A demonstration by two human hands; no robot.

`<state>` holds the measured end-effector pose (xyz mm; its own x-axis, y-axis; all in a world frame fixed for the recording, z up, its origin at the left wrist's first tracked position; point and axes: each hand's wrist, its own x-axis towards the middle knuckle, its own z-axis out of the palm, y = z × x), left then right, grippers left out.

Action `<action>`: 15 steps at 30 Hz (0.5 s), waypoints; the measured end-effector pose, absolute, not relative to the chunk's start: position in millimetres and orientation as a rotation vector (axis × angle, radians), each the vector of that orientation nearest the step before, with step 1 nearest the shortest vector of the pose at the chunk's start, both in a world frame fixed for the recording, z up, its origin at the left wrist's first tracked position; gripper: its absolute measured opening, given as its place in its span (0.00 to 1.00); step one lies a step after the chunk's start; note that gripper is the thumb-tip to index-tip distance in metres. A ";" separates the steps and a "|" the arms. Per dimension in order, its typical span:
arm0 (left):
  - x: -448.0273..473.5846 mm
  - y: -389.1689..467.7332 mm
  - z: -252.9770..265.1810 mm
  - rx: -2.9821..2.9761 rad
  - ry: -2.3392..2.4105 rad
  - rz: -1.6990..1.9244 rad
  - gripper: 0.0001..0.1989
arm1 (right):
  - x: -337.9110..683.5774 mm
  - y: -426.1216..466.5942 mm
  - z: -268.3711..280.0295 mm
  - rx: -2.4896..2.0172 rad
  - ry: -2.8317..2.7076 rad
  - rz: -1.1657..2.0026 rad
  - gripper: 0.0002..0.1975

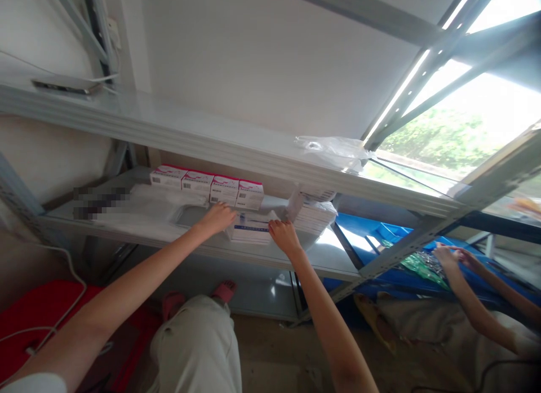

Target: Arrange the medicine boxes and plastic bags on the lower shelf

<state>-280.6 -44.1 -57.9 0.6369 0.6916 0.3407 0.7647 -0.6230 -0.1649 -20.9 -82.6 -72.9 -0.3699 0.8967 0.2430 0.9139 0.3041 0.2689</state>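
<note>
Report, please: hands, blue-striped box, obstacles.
Left hand, right hand at opposite ends of blue-striped box. Four pink-white boxes behind, seemingly not in the way.

You face a plain pale wall (253, 55) behind a grey metal shelving rack (203, 148) — long boards running left to right, with a perforated upright (413, 83) at right. Strong daylight pours through the window (502, 108) at far right, where green foliage (456, 137) shows outside. Near you, the brownish floor (270, 339) lies in shadow — dimmer than the bright wall above your shelves.
</note>
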 end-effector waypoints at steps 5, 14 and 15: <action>-273.9 -55.0 -48.4 -2.466 -1.324 -0.507 0.15 | -24.8 -95.8 -70.8 -1.545 -2.388 -0.649 0.14; -253.0 -59.4 -67.9 -2.718 -0.958 -0.401 0.12 | -58.6 -76.2 -72.6 -1.303 -2.520 -0.571 0.12; -256.5 -60.2 -69.4 -2.706 -0.932 -0.366 0.11 | -55.5 -76.1 -73.4 -1.339 -2.523 -0.589 0.10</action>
<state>-256.5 -60.2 -69.4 0.7631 0.5636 0.3163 0.6281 -0.7620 -0.1575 -55.5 -76.1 -73.4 -0.5583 0.7394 0.3763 0.8296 0.5031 0.2422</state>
